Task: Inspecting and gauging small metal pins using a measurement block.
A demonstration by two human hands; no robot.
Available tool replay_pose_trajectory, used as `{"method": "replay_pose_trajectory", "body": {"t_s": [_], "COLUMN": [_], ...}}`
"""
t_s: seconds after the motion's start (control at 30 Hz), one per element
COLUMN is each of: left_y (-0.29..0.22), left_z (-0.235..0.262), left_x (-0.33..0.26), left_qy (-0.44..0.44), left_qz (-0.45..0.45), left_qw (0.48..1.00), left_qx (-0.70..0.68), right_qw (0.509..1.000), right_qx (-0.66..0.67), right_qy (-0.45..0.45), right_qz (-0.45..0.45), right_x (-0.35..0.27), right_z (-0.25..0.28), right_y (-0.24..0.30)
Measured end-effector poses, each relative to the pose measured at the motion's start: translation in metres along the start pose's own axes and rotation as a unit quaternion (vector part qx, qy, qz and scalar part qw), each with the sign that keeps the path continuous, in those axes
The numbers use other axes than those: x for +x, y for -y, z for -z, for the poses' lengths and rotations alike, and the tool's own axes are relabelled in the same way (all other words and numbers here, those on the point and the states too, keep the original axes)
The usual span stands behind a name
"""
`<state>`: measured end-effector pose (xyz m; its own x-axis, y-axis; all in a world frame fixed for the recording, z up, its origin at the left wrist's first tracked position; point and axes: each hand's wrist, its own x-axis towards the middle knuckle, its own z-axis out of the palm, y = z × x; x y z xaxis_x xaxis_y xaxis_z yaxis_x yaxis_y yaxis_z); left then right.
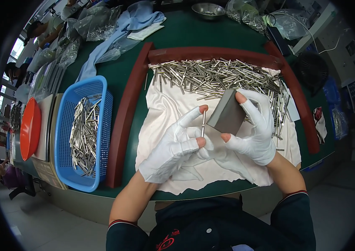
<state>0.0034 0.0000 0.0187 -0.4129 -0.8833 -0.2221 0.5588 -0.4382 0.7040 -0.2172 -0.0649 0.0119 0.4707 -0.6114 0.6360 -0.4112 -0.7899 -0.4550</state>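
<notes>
My left hand [173, 142], in a white glove with bare thumb and fingertip, pinches a thin metal pin [203, 124] upright by its two ends. Close beside it, my right hand [257, 125], gloved the same way, grips a dark grey rectangular block [229, 112] between thumb and fingers. A small gap separates block and pin. Below both hands spreads a pale pink cloth [156, 113]. Beyond them lies a large heap of similar metal pins [219, 75], which runs down the right side behind my right hand.
A dark red wooden frame [124, 125] borders the cloth on the left, back and right. Left of it stands a blue plastic basket [104, 138] holding more pins, then a red-orange bowl [30, 129]. Farther back are a metal bowl [209, 11], a blue cloth [123, 31] and plastic bags [98, 21].
</notes>
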Motion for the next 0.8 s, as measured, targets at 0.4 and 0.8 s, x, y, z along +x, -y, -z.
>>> {"method": "replay_pose_trajectory", "body": {"t_s": [0.4, 0.8], "left_y": [0.009, 0.007], "left_z": [0.005, 0.003], "left_x": [0.004, 0.004], "left_qy": [-0.004, -0.007], "left_qz": [-0.014, -0.023], "left_qw": [1.0, 1.0], "left_qx": [0.021, 0.01], "right_qw": [1.0, 0.999], "right_qx": [0.003, -0.031], "right_qy": [0.006, -0.013], "right_qz": [-0.011, 0.02], "right_x": [-0.001, -0.002], "right_z": [-0.003, -0.005], "right_y": [0.003, 0.008]}}
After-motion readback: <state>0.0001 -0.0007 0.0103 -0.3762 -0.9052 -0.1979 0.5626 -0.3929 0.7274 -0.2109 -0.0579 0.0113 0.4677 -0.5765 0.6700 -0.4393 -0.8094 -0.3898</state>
